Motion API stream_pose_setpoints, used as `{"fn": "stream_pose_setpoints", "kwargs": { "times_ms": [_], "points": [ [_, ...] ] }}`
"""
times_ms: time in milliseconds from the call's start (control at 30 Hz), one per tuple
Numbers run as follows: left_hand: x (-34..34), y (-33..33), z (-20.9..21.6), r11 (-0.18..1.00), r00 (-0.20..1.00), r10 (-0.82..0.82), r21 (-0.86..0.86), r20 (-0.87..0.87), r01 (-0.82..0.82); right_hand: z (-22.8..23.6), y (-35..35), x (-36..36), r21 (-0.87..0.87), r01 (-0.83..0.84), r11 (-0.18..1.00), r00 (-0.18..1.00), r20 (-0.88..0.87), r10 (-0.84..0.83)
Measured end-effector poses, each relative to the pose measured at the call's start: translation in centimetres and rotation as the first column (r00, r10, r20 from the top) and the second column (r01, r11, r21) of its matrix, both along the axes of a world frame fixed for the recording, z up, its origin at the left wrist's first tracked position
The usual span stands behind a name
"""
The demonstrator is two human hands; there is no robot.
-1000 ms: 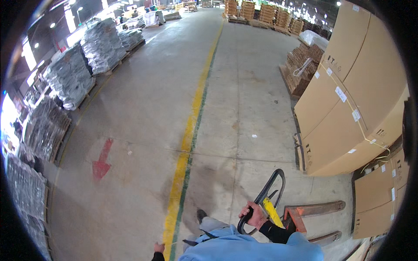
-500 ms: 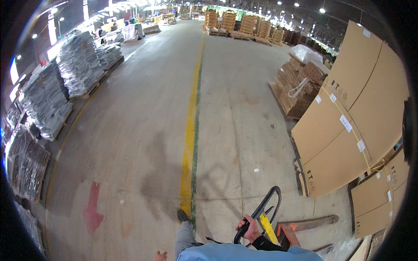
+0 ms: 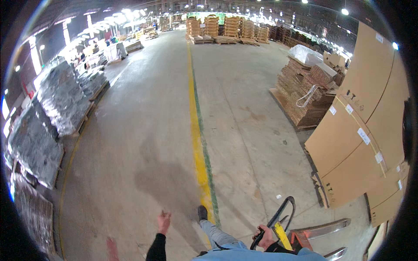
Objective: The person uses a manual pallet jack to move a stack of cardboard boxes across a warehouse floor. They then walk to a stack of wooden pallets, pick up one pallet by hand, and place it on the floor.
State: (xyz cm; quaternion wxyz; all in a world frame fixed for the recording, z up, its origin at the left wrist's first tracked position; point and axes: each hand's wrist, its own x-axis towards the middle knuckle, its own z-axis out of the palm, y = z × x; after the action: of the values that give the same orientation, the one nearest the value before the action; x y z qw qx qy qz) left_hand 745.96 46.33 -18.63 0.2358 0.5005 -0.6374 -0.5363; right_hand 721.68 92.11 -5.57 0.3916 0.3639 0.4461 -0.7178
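Note:
My right hand (image 3: 264, 238) is wrapped around the black loop handle (image 3: 279, 211) of a pallet jack. The pallet jack (image 3: 300, 239) has a yellow shaft, an orange-red body and two worn forks, and stands at my right side. My left hand (image 3: 163, 222) hangs out in front of my left side, over bare concrete. Its fingers are loosely bent and partly apart, with nothing in them. One dark shoe (image 3: 202, 212) is on the floor beside the yellow line.
A yellow floor line (image 3: 198, 152) edged in green runs ahead. Large cardboard boxes (image 3: 348, 165) stand close on the right, with stacked brown cardboard (image 3: 300, 87) beyond. Film-wrapped pallet loads (image 3: 65, 98) line the left. Stacks of wooden pallets (image 3: 211, 27) stand far ahead.
My left hand has swung forward and up into fuller view. The boxes and left-hand loads have shifted nearer. My right hand stays on the handle, and the jack comes along with me.

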Motion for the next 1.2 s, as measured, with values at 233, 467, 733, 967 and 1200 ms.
{"fn": "stream_pose_setpoints", "kwargs": {
  "times_ms": [233,467,733,967,1200],
  "points": [
    [1.3,-8.4,-7.6,0.777,0.674,-0.576,0.564,0.462,0.278,-5.6,-14.5,-10.0,0.088,0.085,0.992,0.992,0.082,-0.092],
    [-8.4,-24.2,-8.6,0.833,0.846,-0.256,0.551,0.468,-0.053,-3.3,-29.7,-20.1,0.176,0.166,0.97,0.973,0.129,-0.189],
    [-30.0,-51.7,-13.5,0.842,0.919,-0.146,0.534,0.367,-0.079,-6.2,-44.1,-32.5,0.322,0.239,0.916,0.962,0.053,-0.27],
    [-54.9,-80.2,-16.0,0.804,0.927,-0.352,0.549,0.128,0.229,-3.7,-54.0,-39.7,0.442,0.265,0.857,0.964,-0.142,-0.225],
    [-78.3,-97.0,-15.5,0.859,0.975,-0.221,0.468,-0.026,0.207,-3.0,-70.1,-52.5,0.437,0.182,0.881,0.98,-0.005,-0.2]
  ]
}}
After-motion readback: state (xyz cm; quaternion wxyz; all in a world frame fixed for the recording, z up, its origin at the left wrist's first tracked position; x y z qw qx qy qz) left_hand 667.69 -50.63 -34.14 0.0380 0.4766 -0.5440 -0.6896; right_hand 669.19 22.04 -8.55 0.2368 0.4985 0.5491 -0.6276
